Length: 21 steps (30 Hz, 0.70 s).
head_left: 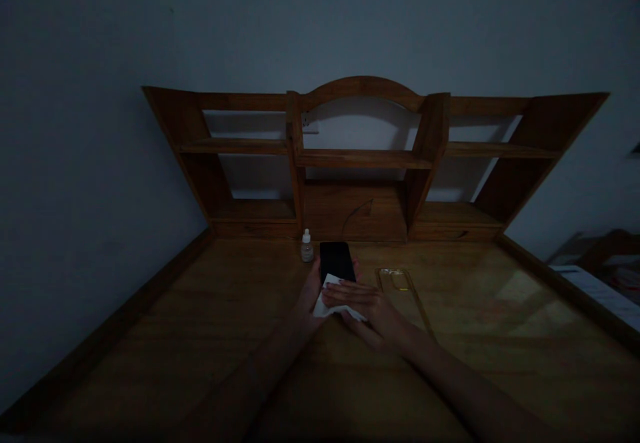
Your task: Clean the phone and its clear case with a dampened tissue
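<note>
A black smartphone [337, 260] lies in my left hand [311, 291], its dark screen facing me. The fingers of that hand wrap round the phone from below, with fingertips showing past its right edge. My right hand [367, 306] presses a white tissue [327, 301] onto the lower part of the screen, fingers laid flat over it. The tissue hides the phone's bottom end. Just right of my hands, a clear phone case [400, 289] rests on the desk. A small dropper bottle [307, 248] with a white top stands behind my left hand.
The wooden desk [200, 316] has raised edges on both sides. A wooden shelf unit [360, 157] with several compartments stands along its back against the wall. A wall socket [309, 123] shows through the middle opening. Beyond the right edge lie white papers [597, 293]. The room is dim.
</note>
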Each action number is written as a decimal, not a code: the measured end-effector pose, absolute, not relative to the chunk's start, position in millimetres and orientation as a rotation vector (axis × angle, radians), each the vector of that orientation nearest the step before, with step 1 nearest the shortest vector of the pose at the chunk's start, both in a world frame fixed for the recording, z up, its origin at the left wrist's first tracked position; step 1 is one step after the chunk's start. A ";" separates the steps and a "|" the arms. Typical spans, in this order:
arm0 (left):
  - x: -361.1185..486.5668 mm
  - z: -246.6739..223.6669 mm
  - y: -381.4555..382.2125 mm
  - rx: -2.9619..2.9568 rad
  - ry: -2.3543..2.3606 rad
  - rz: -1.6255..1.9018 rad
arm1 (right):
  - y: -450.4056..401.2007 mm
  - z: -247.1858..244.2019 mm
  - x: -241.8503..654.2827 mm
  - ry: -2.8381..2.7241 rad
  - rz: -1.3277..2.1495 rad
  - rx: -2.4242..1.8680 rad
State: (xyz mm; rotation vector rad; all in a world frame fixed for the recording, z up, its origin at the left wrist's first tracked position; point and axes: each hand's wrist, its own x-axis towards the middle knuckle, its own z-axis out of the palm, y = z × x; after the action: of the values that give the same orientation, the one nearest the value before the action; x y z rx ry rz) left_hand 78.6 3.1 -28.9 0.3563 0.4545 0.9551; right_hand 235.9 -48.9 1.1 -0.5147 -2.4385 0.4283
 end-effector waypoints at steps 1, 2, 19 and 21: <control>78.5 -29.7 4.3 0.344 0.455 0.939 | -48.9 1.4 236.9 -2.438 0.437 -0.508; 78.5 -30.1 5.1 0.332 0.453 0.933 | -48.7 1.5 237.9 -2.433 0.442 -0.500; 77.3 -23.3 -0.2 0.304 0.321 0.945 | -44.6 -0.1 255.6 -2.315 0.293 -0.506; 77.3 -23.3 0.3 0.313 0.320 0.947 | -44.2 0.1 256.9 -2.307 0.266 -0.505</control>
State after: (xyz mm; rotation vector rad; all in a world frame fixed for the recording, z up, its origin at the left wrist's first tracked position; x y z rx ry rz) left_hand 77.3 0.3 -23.3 0.3132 0.3195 0.9470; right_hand 256.9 -44.2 0.1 -0.5048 -2.3075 0.2660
